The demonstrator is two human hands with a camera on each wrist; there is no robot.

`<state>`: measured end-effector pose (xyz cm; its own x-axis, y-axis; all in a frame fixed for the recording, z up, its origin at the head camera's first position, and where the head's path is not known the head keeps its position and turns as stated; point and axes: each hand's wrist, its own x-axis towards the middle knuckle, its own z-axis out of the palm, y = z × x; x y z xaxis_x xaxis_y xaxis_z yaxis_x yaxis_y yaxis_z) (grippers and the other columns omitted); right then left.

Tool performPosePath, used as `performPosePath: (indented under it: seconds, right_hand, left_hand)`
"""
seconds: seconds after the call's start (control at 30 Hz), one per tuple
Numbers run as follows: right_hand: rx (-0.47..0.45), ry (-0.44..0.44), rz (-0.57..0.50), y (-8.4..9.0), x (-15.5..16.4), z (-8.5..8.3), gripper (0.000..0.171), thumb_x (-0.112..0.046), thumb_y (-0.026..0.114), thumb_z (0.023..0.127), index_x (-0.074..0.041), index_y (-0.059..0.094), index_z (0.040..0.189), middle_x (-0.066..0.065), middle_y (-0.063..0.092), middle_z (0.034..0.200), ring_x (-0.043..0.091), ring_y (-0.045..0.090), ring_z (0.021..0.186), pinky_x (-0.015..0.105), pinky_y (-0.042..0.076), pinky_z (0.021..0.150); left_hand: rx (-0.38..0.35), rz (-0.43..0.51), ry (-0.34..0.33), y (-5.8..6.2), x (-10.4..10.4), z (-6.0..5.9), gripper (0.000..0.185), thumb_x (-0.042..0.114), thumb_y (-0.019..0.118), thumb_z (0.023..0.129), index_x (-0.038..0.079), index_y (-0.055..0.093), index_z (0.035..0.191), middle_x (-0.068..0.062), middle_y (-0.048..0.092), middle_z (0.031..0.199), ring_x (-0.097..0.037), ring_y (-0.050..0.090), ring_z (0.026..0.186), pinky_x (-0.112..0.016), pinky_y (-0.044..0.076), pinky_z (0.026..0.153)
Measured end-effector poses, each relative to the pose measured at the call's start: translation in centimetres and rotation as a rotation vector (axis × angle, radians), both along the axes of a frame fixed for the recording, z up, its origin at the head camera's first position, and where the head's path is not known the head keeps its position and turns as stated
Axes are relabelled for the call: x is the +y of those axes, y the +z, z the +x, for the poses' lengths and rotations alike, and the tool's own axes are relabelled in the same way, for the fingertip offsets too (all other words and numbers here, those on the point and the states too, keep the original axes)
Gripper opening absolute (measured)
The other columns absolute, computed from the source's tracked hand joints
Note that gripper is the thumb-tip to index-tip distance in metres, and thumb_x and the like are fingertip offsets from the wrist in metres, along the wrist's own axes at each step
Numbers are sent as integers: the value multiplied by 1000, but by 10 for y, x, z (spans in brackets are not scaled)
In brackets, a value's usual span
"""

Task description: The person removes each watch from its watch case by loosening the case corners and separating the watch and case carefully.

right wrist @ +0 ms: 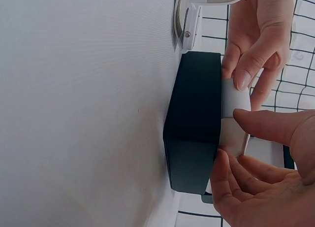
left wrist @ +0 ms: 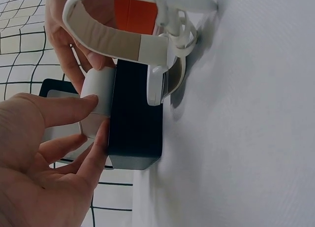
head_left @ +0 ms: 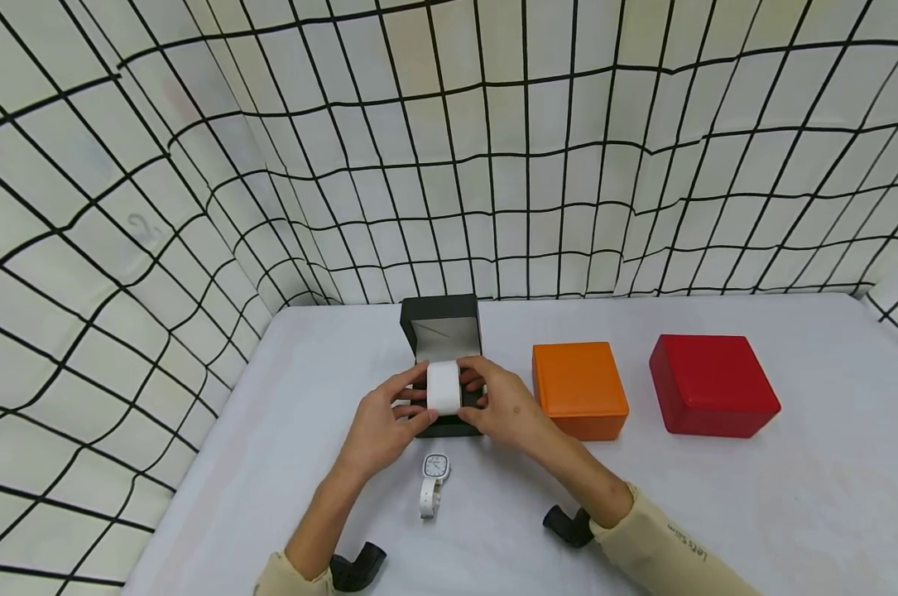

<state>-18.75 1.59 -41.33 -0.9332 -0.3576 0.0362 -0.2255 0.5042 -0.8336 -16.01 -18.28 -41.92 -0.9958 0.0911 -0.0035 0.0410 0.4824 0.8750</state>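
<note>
The left hand (head_left: 377,426) and right hand (head_left: 502,406) each pinch one side of a white cushion (head_left: 443,387), holding it at the mouth of the open black box (head_left: 441,331), whose lid stands upright behind. The cushion looks soft, light and squashy, a rounded pillow best gripped by its two ends, while the box seems stiff and smooth-walled. A white watch (head_left: 432,478) with a slick strap lies on the table (head_left: 791,497) just in front; an orange box (head_left: 578,389) and a red box (head_left: 712,383) sit to the right.
</note>
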Motion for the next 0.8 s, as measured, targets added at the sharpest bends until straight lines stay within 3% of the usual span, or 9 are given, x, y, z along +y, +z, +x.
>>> performPosePath:
  seconds: [0.3, 0.53, 0.8]
  right_hand:
    - [-7, -6, -6, -1, -1, 2, 65, 0, 82, 86, -2, 54, 144, 11, 70, 125, 24, 65, 110, 38, 61, 93]
    - [-15, -17, 4, -1, -1, 1, 62, 0, 82, 86, 1, 55, 142, 13, 69, 125, 25, 65, 110, 40, 60, 96]
    - [-5, 3, 7, -3, -1, 0, 64, 1, 83, 85, 2, 54, 143, 15, 68, 128, 27, 65, 113, 41, 60, 97]
  left_hand:
    - [16, -37, 22, -1, 3, 2, 71, -3, 78, 88, 9, 51, 153, -16, 63, 138, -27, 69, 114, -25, 60, 93]
    - [18, -79, 28, -4, 5, 1, 72, -4, 78, 87, 9, 51, 153, -15, 63, 141, -26, 71, 110, -25, 61, 89]
    - [15, -69, 11, -4, 2, 0, 71, -4, 78, 88, 8, 52, 153, -14, 60, 144, -28, 68, 115, -26, 60, 95]
